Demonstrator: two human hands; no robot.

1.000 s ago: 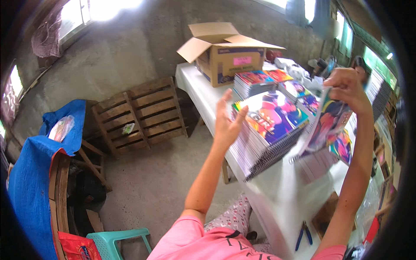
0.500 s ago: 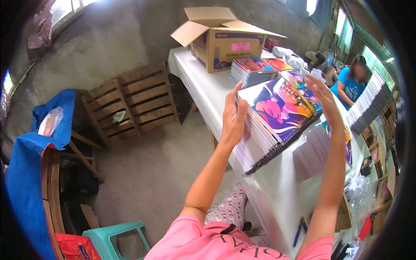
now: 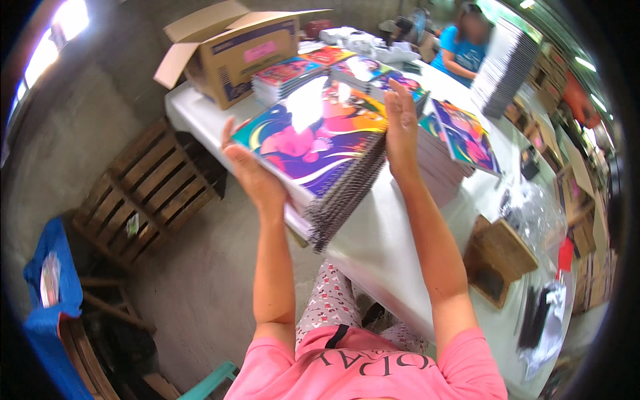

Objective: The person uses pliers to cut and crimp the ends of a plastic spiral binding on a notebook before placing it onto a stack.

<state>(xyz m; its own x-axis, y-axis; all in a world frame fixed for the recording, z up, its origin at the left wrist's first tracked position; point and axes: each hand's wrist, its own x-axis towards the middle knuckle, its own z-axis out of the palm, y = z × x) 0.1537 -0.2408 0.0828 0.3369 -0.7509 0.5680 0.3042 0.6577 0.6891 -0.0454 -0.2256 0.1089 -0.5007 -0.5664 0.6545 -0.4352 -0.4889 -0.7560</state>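
A thick stack of spiral notebooks (image 3: 313, 143) with bright, colourful covers stands at the near edge of the white-covered table (image 3: 373, 233). Its black coils face right and toward me. Against the stack's left side lies my left hand (image 3: 257, 177), palm inward and fingers stretched out. My right hand (image 3: 400, 130) is raised flat along the coil side, near the far right corner, fingers extended. Both hands flank the stack; the left fingers are partly hidden behind it. Just right of my right forearm is another notebook pile (image 3: 467, 137), its top books lying askew.
An open cardboard box (image 3: 250, 53) and smaller notebook stacks (image 3: 287, 72) stand farther back. A tall notebook stack (image 3: 503, 67) rises near a person in blue (image 3: 461, 52). A wooden stand (image 3: 497, 260) and clear plastic (image 3: 537, 213) lie at right; a pallet (image 3: 147, 190) leans left.
The view has swung right, so the box and pallet sit farther left. My hands have come in closer to the notebook stack, and its coil side is turned more toward my right.
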